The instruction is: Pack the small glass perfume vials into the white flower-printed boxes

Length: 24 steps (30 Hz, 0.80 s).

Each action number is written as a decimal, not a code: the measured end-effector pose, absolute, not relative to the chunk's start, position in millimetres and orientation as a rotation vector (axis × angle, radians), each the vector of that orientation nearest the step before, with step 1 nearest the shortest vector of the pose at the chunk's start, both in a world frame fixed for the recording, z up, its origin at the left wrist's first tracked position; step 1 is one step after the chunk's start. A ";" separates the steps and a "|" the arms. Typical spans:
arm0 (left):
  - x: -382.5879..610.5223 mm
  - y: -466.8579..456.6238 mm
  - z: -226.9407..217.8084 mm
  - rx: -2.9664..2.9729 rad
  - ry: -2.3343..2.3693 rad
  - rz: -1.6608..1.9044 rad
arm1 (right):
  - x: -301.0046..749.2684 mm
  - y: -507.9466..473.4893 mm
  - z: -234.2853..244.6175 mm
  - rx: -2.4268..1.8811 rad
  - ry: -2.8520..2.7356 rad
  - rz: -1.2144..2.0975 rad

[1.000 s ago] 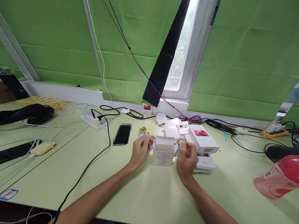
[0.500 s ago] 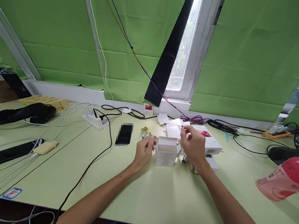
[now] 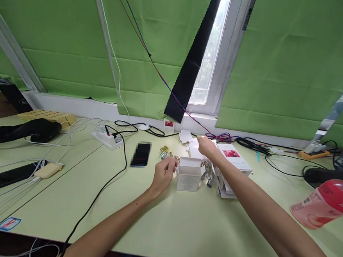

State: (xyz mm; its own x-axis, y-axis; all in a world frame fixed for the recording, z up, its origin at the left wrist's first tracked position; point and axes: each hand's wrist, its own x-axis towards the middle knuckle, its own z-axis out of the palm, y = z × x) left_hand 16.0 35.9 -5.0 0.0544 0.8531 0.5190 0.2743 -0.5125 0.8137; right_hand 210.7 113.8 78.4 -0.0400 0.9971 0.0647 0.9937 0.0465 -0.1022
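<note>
A small white box (image 3: 188,182) with printed text stands upright with its top open. My left hand (image 3: 164,172) is closed in a pinch beside the box's left edge; what is between the fingertips, if anything, is too small to make out. Behind that hand lie small gold and silver pieces (image 3: 164,151). My right hand (image 3: 207,147) reaches forward over white cartons and flaps (image 3: 193,150), its fingers curled and partly hidden from me. More shiny glass-like pieces (image 3: 208,172) lie right of the open box, near my right forearm.
White boxes with a pink picture (image 3: 231,153) are stacked at the right. A dark phone (image 3: 141,154) lies to the left, near a power strip (image 3: 107,138) and a long black cable (image 3: 105,186). A pink bottle (image 3: 321,203) is far right. Cables run along the wall.
My right hand has moved forward and left, from the open box's right side to above the white cartons behind it. My left hand stays beside the box.
</note>
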 end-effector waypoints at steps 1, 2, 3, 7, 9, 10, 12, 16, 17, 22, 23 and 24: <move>15.8 35.8 -4.9 1.830 1.125 1.474 | 210.9 117.0 76.8 -2.118 -2.190 0.059; 15.6 35.6 -4.8 1.835 1.126 1.469 | 211.1 119.7 75.0 -2.142 -2.196 0.073; 15.6 35.4 -4.8 1.841 1.130 1.465 | 211.3 122.1 73.0 -2.163 -2.200 0.087; 16.1 34.1 -4.1 1.860 1.138 1.447 | 212.0 126.9 64.4 -2.223 -2.211 0.128; 16.4 33.5 -3.7 1.865 1.134 1.444 | 212.7 127.1 60.1 -2.238 -2.210 0.135; 16.5 33.2 -3.5 1.867 1.133 1.445 | 213.0 126.8 58.0 -2.241 -2.208 0.136; 16.6 32.9 -3.2 1.872 1.135 1.448 | 213.6 126.0 54.5 -2.241 -2.203 0.132; 17.0 32.5 -3.3 1.885 1.137 1.453 | 214.2 124.8 50.7 -2.237 -2.186 0.128; 17.1 32.4 -3.3 1.887 1.136 1.454 | 214.2 124.8 50.5 -2.237 -2.180 0.129; 18.1 31.4 -2.8 1.892 1.123 1.463 | 213.4 125.6 54.7 -2.202 -2.161 0.121; 18.3 31.1 -2.5 1.890 1.121 1.465 | 212.9 125.6 56.3 -2.191 -2.156 0.119; 18.5 30.9 -2.2 1.889 1.120 1.468 | 212.3 125.5 58.1 -2.180 -2.152 0.116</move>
State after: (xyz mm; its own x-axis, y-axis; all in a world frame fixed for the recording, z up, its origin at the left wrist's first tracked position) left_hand 18.5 30.9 -2.2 0.0826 0.8360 0.5424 0.3027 -0.5396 0.7856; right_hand 212.3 125.5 58.1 0.0130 0.9999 0.0003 0.9941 -0.0129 -0.1074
